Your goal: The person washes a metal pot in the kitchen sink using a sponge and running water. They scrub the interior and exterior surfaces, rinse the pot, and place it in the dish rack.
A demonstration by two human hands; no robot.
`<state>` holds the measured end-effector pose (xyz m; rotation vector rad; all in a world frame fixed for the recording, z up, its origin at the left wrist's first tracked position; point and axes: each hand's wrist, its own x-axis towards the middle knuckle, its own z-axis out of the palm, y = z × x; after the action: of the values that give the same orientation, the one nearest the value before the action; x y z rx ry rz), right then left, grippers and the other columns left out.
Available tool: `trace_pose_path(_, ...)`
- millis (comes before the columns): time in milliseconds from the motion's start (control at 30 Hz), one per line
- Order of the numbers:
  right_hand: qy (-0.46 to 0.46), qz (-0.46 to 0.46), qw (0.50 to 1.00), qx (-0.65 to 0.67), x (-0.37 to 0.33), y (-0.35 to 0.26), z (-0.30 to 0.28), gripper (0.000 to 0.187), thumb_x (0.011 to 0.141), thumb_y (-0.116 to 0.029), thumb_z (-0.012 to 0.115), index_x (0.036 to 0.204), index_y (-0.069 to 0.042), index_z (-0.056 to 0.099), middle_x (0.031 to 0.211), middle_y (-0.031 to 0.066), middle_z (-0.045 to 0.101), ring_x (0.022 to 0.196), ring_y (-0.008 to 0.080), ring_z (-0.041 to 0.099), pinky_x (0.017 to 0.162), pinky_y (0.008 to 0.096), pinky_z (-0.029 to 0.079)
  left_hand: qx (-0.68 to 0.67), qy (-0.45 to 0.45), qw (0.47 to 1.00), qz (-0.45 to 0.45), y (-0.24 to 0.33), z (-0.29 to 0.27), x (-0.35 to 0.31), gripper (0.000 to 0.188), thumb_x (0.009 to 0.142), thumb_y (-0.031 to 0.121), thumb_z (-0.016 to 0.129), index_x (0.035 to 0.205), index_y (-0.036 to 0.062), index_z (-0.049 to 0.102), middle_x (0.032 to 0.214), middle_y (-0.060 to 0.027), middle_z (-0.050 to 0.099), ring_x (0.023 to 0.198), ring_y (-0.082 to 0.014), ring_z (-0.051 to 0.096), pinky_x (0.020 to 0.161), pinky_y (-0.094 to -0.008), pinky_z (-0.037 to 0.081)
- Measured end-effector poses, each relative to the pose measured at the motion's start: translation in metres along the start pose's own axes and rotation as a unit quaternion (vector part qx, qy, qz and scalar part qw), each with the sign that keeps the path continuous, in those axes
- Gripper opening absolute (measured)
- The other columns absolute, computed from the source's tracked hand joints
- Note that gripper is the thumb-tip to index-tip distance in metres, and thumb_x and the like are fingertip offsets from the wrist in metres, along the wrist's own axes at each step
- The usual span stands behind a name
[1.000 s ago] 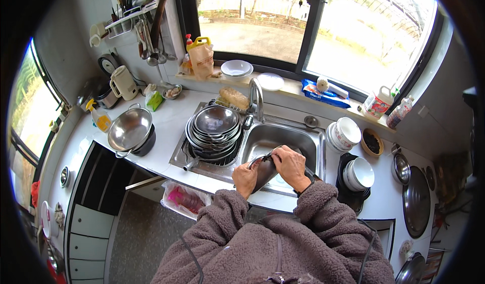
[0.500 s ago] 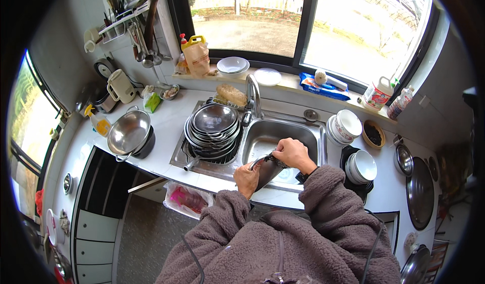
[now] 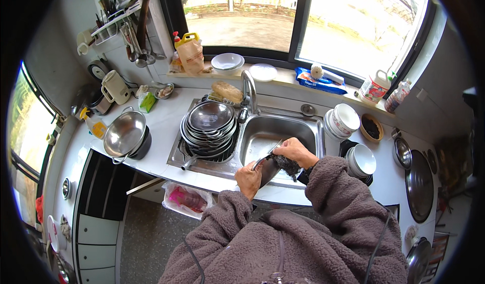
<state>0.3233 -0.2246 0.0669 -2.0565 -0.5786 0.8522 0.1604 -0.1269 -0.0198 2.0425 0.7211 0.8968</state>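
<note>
Over the front edge of the steel sink [image 3: 321, 132], my left hand [image 3: 248, 179] grips the rim of a dark metal dish [image 3: 269, 174], held tilted. Its full shape is hidden by my hands. My right hand [image 3: 297, 152] is closed on a dark mesh scourer [image 3: 288, 167] at the dish's right side. The scourer hangs below my fingers. Left of the basin, a stack of metal bowls [image 3: 211, 116] sits on a black rack. The curved faucet [image 3: 248, 89] stands behind, between the stack and the basin.
White bowls [image 3: 361, 159] and patterned bowls [image 3: 346, 120] are stacked at the right. A large steel pan [image 3: 123, 132] stands at the left. Bottles, a blue packet [image 3: 319, 81] and a white plate [image 3: 263, 72] line the windowsill. A lined trash bin [image 3: 186, 199] sits below the counter.
My right hand has shifted slightly, and more of the scourer now shows below it. My left hand keeps its hold on the dish. The whole view has moved a little.
</note>
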Motion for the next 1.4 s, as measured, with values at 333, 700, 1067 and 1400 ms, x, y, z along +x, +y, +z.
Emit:
trace_pose_path(333, 0.192, 0.055, 0.965, -0.169, 0.009, 0.016, -0.003, 0.032, 0.076, -0.026, 0.066, 0.083, 0.005, 0.073, 0.09, 0.027, 0.071, 0.09, 0.0413, 0.07, 0.081, 0.0422, 0.053, 0.043, 0.0, 0.998, 0.041, 0.003, -0.001, -0.001, 0.049, 0.092, 0.053, 0.06, 0.073, 0.0085, 0.066, 0.06, -0.0213, 0.055, 0.059, -0.0448, 0.057, 0.05, -0.0482, 0.04)
trace_pose_path(700, -0.016, -0.02, 0.998, 0.049, 0.008, 0.018, 0.009, 0.032, 0.074, -0.027, 0.077, 0.07, 0.003, 0.069, 0.064, 0.0087, 0.063, 0.059, 0.0164, 0.06, 0.059, 0.034, 0.048, 0.006, -0.01, 1.0, 0.014, -0.004, 0.0, 0.006, 0.052, 0.093, 0.055, 0.06, 0.079, 0.005, 0.068, 0.064, -0.0228, 0.051, 0.061, -0.0465, 0.052, 0.051, -0.0453, 0.039)
trace_pose_path(1067, 0.125, -0.009, 0.985, -0.118, 0.01, -0.009, 0.022, 0.033, 0.07, -0.031, 0.072, 0.081, 0.0, 0.074, 0.089, 0.0226, 0.072, 0.091, 0.0379, 0.07, 0.081, 0.0424, 0.053, -0.001, 0.03, 0.999, -0.027, 0.008, -0.001, 0.013, 0.069, 0.092, 0.061, 0.058, 0.067, -0.0031, 0.059, 0.053, -0.0194, 0.038, 0.046, -0.0275, 0.036, 0.049, -0.0453, 0.032)
trace_pose_path(1400, 0.103, 0.026, 0.989, -0.098, 0.012, -0.013, 0.014, 0.038, 0.073, -0.03, 0.07, 0.093, 0.002, 0.074, 0.097, 0.0242, 0.072, 0.098, 0.0381, 0.07, 0.087, 0.0405, 0.053, -0.005, 0.028, 0.999, -0.029, 0.003, -0.01, 0.01, 0.063, 0.091, 0.061, 0.059, 0.073, 0.001, 0.067, 0.057, -0.0218, 0.049, 0.05, -0.0378, 0.05, 0.052, -0.0459, 0.038)
